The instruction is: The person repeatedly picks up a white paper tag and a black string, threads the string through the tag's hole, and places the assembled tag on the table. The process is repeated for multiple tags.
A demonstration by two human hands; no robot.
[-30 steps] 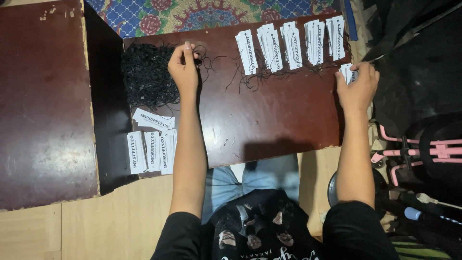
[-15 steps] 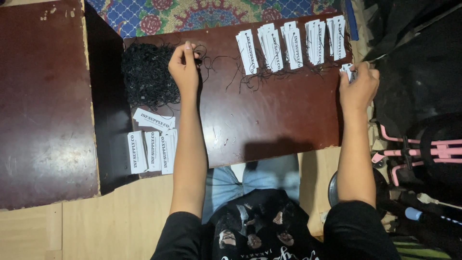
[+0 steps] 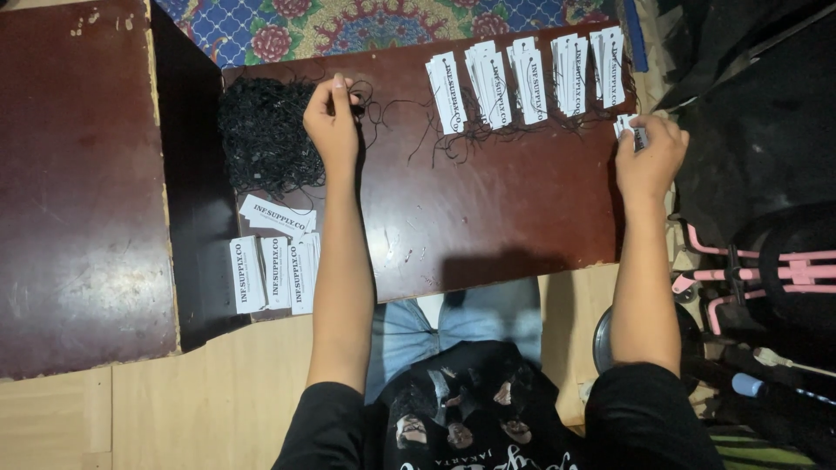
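Black strings [image 3: 261,130] lie heaped on the dark board [image 3: 488,226]; my left hand [image 3: 333,117] pinches one strand at the heap's edge. My right hand [image 3: 649,157] is closed on a white paper tag [image 3: 629,129] below the rows of tags [image 3: 527,74].

Dark brown board [image 3: 488,226], scuffed, w/ items lying directly on it: black string pile [image 3: 261,135] at left; white tags [image 3: 274,261] in a loose group near left front corner; tag stacks [image 3: 527,74] in a row along far edge, loose strings beneath.
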